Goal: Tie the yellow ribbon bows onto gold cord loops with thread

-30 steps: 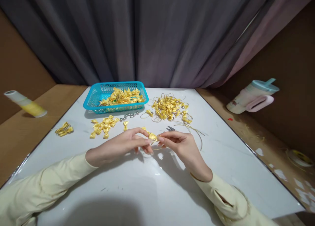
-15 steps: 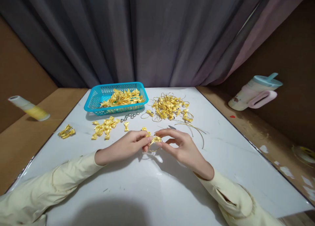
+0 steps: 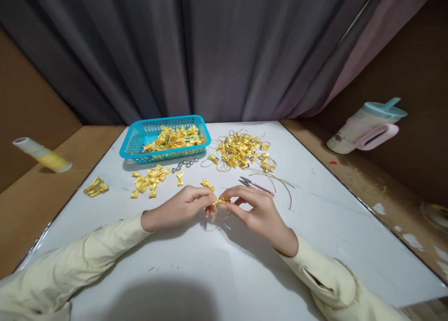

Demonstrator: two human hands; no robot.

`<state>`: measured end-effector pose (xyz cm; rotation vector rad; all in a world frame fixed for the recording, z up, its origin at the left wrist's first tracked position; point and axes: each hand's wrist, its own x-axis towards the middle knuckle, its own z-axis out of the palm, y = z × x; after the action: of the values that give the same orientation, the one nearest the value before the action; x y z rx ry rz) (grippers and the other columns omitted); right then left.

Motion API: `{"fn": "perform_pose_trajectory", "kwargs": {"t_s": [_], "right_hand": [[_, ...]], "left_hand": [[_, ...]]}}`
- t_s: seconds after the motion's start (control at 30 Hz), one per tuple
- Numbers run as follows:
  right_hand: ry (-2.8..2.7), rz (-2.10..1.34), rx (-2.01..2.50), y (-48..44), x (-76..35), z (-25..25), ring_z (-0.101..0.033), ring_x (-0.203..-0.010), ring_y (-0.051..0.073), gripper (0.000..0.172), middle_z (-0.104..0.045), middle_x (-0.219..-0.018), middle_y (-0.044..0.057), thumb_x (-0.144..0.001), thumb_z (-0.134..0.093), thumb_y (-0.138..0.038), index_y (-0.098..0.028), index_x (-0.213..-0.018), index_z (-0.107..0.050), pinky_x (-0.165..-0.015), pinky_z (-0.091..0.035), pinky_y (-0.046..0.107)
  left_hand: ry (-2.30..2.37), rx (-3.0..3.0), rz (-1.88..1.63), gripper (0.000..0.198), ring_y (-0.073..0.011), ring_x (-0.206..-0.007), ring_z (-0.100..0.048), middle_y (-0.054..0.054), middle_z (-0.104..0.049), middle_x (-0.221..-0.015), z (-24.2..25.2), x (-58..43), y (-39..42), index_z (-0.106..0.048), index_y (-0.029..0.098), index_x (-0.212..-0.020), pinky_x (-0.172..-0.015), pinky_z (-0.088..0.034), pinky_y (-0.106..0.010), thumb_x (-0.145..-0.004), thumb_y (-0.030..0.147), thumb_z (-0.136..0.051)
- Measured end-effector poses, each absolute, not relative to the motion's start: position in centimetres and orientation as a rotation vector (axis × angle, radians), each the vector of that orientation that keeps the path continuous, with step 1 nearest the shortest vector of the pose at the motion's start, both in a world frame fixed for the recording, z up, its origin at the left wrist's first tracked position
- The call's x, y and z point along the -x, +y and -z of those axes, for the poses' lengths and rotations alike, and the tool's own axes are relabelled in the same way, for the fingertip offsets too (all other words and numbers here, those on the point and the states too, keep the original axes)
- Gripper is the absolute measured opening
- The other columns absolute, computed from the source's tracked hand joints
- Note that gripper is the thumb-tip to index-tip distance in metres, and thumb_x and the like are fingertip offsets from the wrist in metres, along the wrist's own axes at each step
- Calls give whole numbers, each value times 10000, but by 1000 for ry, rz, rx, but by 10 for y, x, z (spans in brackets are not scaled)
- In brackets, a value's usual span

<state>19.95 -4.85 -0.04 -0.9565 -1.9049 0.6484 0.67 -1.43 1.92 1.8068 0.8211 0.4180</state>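
Observation:
Between the fingertips of both hands is a small yellow ribbon bow with a thin gold cord looping below it. My left hand pinches its left side, thumb on top. From the other side my right hand pinches it between thumb and forefinger. Just beyond the fingers lies another yellow bow. Small scissors with dark blades and pink handles rest behind my right hand, partly hidden by it. Loose gold cords lie beside them.
A blue basket of yellow bows stands at the back. Loose bows, silver beads, a pile of corded bows and a small bundle lie around. A tumbler is right, a yellow thread spool left.
My right hand has moved slightly left and closed in on the bow, which now sits tighter between both hands' fingertips. More of the scissors shows behind the right hand.

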Motion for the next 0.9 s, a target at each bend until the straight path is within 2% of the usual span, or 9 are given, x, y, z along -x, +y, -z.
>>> {"fn": "perform_pose_trajectory", "kwargs": {"t_s": [0.2, 0.63, 0.9], "right_hand": [[-1858, -743, 949, -49, -198, -1, -645, -769, 114, 85, -697, -859, 26, -797, -659, -149, -168, -878, -677, -618, -524, 173], [-1770, -789, 955, -52, -195, -4, -664, -744, 111, 69, -717, -843, 17, -789, -660, -138, -170, -835, -700, -621, -524, 169], [-1817, -829, 985, -51, -198, -5, -659, -776, 131, 107, -707, -878, 26, -799, -643, -160, -186, -888, -695, -639, -550, 202]], "left_hand": [[793, -1907, -469, 327, -118, -702, -581, -9, -628, -708, -19, -5, -14, -607, 127, -723, -706, -431, -217, -923, 278, -397], [778, -2128, -545, 307, -104, -655, -561, -4, -615, -695, -16, -2, -17, -614, 133, -749, -643, -402, -203, -914, 302, -417], [785, -2189, -579, 251, -96, -628, -550, -3, -612, -683, -13, -3, -17, -601, 131, -770, -606, -389, -193, -904, 272, -442]]}}
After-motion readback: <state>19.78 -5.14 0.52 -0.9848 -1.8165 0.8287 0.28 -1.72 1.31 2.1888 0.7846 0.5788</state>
